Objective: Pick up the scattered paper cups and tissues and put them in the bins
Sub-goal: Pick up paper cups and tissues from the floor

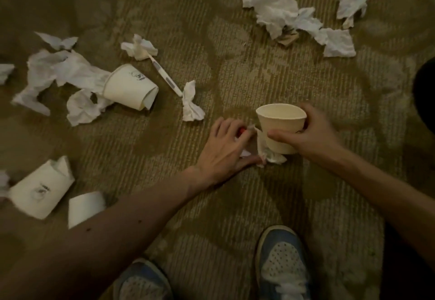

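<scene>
Mount: just one camera, riding on the person's head.
Facing: it's looking forward and steeply down at the carpet.
Nearness: pretty close, both forearms are running in from the bottom corners.
Centre: left hand and right hand, gripping a paper cup, are sitting right around the middle.
Bottom edge: two shoes are poking in.
Lens: wide, so it's catching tissues out to the top and left edges.

Upright cup ctr w/ tissue at its L — tipped cup + toothbrush further L, tissue pile behind.
</scene>
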A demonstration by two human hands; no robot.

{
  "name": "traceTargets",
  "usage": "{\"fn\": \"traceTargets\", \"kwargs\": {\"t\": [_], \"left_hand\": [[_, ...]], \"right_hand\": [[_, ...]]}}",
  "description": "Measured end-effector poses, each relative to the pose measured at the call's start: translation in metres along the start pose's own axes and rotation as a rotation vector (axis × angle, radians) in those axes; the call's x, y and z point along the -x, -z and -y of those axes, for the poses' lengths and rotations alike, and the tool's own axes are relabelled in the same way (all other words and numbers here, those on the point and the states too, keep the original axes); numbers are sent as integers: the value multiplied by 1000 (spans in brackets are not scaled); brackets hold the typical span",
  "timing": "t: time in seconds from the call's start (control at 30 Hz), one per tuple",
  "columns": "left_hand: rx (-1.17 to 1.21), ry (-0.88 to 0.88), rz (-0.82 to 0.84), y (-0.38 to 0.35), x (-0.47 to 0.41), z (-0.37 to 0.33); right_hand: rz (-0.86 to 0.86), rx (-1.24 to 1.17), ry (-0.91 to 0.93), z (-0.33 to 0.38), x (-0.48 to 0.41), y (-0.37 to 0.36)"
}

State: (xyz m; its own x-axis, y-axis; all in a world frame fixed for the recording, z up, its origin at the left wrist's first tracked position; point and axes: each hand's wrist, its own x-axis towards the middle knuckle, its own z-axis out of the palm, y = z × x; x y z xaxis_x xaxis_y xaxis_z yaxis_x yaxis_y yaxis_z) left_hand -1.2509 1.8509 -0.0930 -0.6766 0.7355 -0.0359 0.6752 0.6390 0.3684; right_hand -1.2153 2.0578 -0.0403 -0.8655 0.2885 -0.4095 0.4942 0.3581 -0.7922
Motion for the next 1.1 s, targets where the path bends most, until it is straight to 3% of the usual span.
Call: {"fn": "traceTargets", "kwargs": {"t": [0.13,0.2,0.33,0.47,0.63,0.87,0.97,1.1], "left_hand": [[-20,-154,-170,3,8,10],[66,-132,-200,11,15,19],[275,246,-319,41,29,43],[275,507,-383,64,23,66],[211,382,-192,57,8,74],[224,229,-206,48,14,74],[278,258,-211,46,17,73],[337,433,-270,49,12,78]], "right_hand": [[22,-61,-39,9,-5,-18],[25,-97,-70,15,-8,-27],[48,-167,-89,30,-13,-44],[69,-177,-100,44,-18,-55],[66,-209,-88,52,-23,-57],[35,-271,-137,50,-28,-57],[42,-274,-145,51,-31,-61],[66,-311,-139,56,-38,-67]]}}
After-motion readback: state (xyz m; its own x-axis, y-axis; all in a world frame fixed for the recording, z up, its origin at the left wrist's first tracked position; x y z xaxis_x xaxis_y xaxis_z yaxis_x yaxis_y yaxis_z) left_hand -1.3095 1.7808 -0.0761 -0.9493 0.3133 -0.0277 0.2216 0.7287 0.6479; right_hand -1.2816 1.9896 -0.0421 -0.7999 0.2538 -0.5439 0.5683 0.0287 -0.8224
